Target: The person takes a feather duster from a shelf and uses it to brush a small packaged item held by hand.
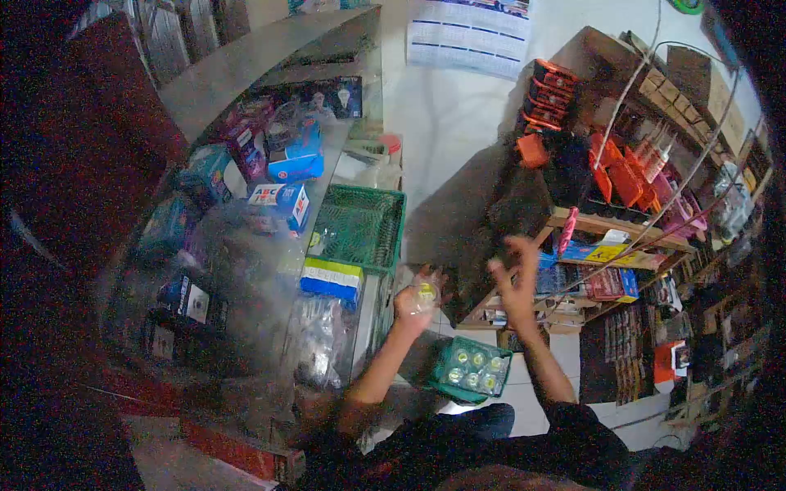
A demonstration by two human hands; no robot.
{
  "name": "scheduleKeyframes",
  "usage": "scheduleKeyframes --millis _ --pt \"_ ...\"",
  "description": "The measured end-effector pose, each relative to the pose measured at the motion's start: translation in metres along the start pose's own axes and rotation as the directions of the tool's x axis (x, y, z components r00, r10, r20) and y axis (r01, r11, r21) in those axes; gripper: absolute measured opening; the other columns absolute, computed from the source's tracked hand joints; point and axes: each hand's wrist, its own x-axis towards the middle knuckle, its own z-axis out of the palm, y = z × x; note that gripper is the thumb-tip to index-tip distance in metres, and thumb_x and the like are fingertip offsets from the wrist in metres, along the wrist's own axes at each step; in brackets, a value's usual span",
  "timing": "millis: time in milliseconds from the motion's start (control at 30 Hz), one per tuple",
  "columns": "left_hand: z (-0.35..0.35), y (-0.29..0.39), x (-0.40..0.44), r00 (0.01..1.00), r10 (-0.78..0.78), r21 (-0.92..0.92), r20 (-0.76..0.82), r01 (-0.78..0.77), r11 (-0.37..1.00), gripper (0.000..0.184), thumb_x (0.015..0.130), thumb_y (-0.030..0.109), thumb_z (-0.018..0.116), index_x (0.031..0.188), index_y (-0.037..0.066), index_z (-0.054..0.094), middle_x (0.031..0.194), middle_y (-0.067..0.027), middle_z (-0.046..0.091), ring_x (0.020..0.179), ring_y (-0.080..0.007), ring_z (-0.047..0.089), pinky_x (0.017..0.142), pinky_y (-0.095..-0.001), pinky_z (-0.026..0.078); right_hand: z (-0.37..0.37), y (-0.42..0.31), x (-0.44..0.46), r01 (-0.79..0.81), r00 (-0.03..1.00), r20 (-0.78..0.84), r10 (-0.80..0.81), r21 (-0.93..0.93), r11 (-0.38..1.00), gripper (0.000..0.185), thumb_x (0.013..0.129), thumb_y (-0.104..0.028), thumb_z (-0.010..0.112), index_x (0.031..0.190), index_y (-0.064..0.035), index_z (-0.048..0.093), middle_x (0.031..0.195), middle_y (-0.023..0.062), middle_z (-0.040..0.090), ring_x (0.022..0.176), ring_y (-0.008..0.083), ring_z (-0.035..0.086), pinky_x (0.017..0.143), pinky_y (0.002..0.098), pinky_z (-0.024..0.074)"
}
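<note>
My left hand (407, 309) is closed around a small clear plastic pack with a yellow label (426, 296). To its right, my right hand (517, 282) is raised with its fingers spread, holding nothing. Below and between my arms sits a small green basket (442, 366) with several clear round packs (472, 372) in it, bearing similar yellow-green labels. Up and left of my left hand, a larger green basket (401, 225) stands at the counter's edge, with one small labelled pack (315, 239) inside it.
A glass counter (254, 319) on the left bears a blue-and-white box (280, 206) and a bright blue box (299, 155). Clear plastic bags (319, 340) lie along its edge. Wooden shelves (565, 217) with orange bins (626, 176) stand right. Cables (630, 82) hang before them.
</note>
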Motion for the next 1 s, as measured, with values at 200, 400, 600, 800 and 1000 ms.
scheduleKeyframes --millis 200,400,600,800,1000 --pt "0.017 0.007 -0.005 0.994 0.108 0.331 0.006 -0.104 0.938 0.062 0.081 0.018 0.05 0.14 0.004 0.039 0.15 -0.0131 0.036 0.123 -0.0259 0.049 0.099 -0.0335 0.042 0.075 0.025 -0.082 -0.881 0.396 0.748 0.533 0.144 0.451 0.045 0.097 -0.032 0.055 0.132 -0.0059 0.042 0.11 0.0066 0.055 0.095 0.0163 0.056 0.077 0.0269 0.0457" --pt "0.023 0.002 -0.004 0.975 0.216 0.578 0.06 -0.21 0.789 0.063 0.081 0.013 0.05 0.143 0.006 0.037 0.151 -0.0104 0.035 0.129 -0.0218 0.043 0.106 -0.0296 0.034 0.106 0.044 -0.091 -0.883 0.464 0.737 0.491 0.339 0.326 0.036 0.095 -0.032 0.056 0.12 -0.0063 0.053 0.1 0.0037 0.059 0.087 0.0137 0.057 0.071 0.0287 0.0468" --pt "-0.012 0.014 0.009 0.979 0.194 0.257 -0.058 -0.173 0.951 0.058 0.096 0.046 0.044 0.143 0.014 0.038 0.137 -0.0124 0.048 0.126 -0.0277 0.044 0.102 -0.0439 0.036 0.109 0.036 -0.022 -0.733 0.681 0.533 0.503 0.488 0.474 0.044 0.09 -0.03 0.064 0.126 -0.007 0.053 0.109 0.005 0.061 0.088 0.0151 0.058 0.068 0.0275 0.047" --pt "0.005 0.017 0.005 0.942 0.324 0.421 -0.086 -0.26 0.869 0.065 0.095 0.059 0.034 0.143 0.016 0.033 0.137 -0.0175 0.047 0.12 -0.0334 0.049 0.097 -0.0487 0.039 0.144 -0.018 0.077 -0.749 0.595 0.721 0.356 0.336 0.57 0.052 0.087 -0.031 0.066 0.128 -0.0038 0.051 0.111 0.0076 0.062 0.087 0.0181 0.058 0.077 0.0307 0.0471" --pt "0.011 0.02 0.008 0.892 0.398 0.476 -0.214 -0.261 0.84 0.078 0.094 0.067 0.026 0.137 0.002 0.036 0.134 -0.0174 0.051 0.114 -0.031 0.054 0.09 -0.0451 0.045 0.283 -0.009 0.11 -0.615 0.612 0.758 0.225 0.277 0.739 0.064 0.077 -0.038 0.077 0.123 -0.0005 0.053 0.096 0.0065 0.061 0.08 0.0139 0.054 0.07 0.0266 0.0429"
